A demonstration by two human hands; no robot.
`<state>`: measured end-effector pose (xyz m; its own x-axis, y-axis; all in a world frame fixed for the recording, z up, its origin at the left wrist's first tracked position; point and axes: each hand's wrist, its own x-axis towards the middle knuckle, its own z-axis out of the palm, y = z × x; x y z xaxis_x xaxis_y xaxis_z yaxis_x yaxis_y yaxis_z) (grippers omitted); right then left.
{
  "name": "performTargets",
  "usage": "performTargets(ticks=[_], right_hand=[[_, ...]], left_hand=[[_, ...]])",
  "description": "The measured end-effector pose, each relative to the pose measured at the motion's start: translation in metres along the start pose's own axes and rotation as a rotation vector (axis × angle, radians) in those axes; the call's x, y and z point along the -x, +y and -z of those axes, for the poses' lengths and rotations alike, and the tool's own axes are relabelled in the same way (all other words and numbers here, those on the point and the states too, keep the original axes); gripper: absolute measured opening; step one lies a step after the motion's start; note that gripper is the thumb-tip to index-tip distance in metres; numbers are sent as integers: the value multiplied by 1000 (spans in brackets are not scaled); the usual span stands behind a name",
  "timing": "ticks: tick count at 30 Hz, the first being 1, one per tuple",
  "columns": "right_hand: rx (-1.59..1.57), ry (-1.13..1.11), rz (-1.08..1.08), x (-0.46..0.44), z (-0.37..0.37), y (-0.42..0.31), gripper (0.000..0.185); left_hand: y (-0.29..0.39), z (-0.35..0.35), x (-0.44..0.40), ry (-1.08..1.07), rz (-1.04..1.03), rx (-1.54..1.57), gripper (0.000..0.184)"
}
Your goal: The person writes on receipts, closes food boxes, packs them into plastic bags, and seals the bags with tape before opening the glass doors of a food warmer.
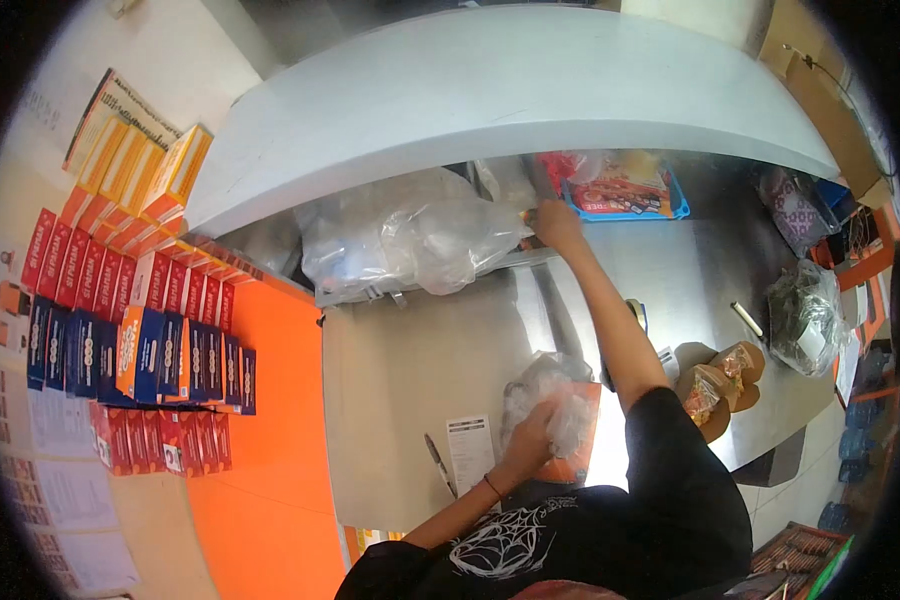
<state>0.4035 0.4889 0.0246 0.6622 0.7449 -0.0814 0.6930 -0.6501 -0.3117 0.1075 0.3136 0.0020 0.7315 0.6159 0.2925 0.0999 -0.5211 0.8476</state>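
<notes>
Red boxes point(65, 265) lettered "SI PA…" stand well left of both grips. The left grip point(532, 438) is clamped on a clear bag point(558, 388) above the bench point(420, 370). The right grip point(558, 222) meets the plastic bundle point(450, 240), finger closure impossible to tell; just right sits a blue tray point(660, 215).

Single wide head-worn view: above near side of metal counter point(400, 370), fairly close, facing forward and down across counter.

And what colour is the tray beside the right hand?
The tray is blue, best seen in the head view.
</notes>
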Motion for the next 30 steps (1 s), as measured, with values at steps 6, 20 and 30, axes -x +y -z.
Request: performTargets(ticks=[6,20,30], right_hand=[[-559,262,196,167,29,49,10],[-1169,14,-278,413,-33,57,12],[-919,105,97,384,24,54,21]], left_hand=[[-21,-13,23,-365,551,205,27],[24,-13,37,36,507,611,28],[-1,-14,56,-155,331,425,28]])
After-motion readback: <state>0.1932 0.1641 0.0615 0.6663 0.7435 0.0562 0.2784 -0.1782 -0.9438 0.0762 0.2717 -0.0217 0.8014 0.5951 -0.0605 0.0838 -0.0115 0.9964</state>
